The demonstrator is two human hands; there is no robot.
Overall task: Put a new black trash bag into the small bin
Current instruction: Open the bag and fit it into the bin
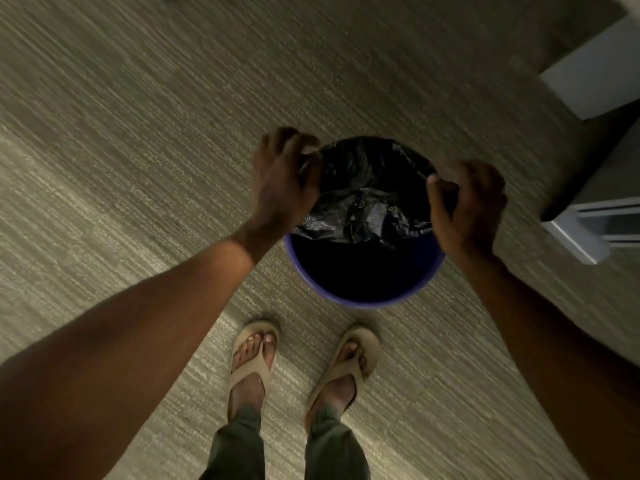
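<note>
floor (138,133): pale streaked carpet under the bin; it filled most of the view
bin (363,299): small, round, purple rim; stood upright just ahead of the sandalled feet (254,362)
trash bag (363,181): black, crumpled; draped over the bin's far rim and sagging inside; near rim bare
left hand (280,181): at the bin's left rim; fingers curled, gripping the bag edge
right hand (467,206): at the bin's right rim; fingers closed on the bag edge
</note>
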